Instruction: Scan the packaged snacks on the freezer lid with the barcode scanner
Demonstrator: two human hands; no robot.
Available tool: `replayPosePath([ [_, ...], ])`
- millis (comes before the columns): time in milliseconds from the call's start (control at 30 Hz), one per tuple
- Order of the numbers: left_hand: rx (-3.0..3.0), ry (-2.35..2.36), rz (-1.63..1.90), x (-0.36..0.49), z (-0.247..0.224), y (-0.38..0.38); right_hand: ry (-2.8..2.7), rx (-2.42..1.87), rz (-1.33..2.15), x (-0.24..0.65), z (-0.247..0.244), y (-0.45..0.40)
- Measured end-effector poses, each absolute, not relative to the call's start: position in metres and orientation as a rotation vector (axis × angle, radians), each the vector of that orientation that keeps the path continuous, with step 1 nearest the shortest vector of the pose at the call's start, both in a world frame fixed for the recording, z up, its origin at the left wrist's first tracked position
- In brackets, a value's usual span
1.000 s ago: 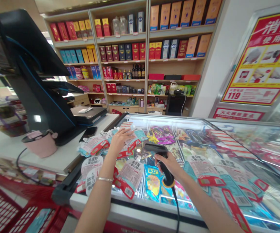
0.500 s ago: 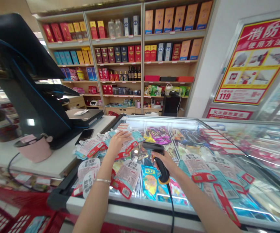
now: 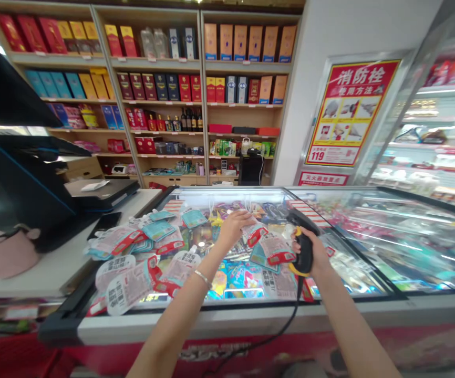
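My left hand reaches over the freezer's glass top, fingers closed around the upper end of a juice pouch with a red lower edge. My right hand grips a black and yellow barcode scanner, its head raised and its cord trailing down across the freezer's front. Just left of the scanner lie several more juice pouches, partly overlapping. A larger spread of pouches covers the left part of the glass, some with printed fronts up and others showing blue backs.
The chest freezer holds colourful packs beneath its glass. On the counter at left are a black checkout terminal, a pink cup, a phone and a scale. Shelves of boxes stand behind.
My view has turned right. My left hand has moved from the left pile to a pouch near the right group. The scanner has moved right, still in my right hand.
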State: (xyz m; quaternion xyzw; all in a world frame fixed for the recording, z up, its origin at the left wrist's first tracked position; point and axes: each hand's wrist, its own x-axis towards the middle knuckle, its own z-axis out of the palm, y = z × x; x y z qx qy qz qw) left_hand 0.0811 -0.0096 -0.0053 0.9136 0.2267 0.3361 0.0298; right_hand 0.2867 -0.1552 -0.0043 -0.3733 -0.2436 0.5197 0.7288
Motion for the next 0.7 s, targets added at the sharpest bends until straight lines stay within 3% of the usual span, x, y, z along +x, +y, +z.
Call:
replayPosePath([
  [267, 2.612, 0.774, 0.993, 0.178, -0.040, -0.041, -0.324, -0.739, 1.063, 0.350, -0.046, -0.206],
  [467, 2.753, 0.694, 0.547, 0.188, -0.064, -0.051, -0.321, -0.767, 1.039, 0.367, -0.068, -0.203],
  [700, 2.763, 0.483, 0.156, 0.174, -0.050, -0.048, -0.302, -0.832, 1.044, 0.366, -0.074, -0.195],
])
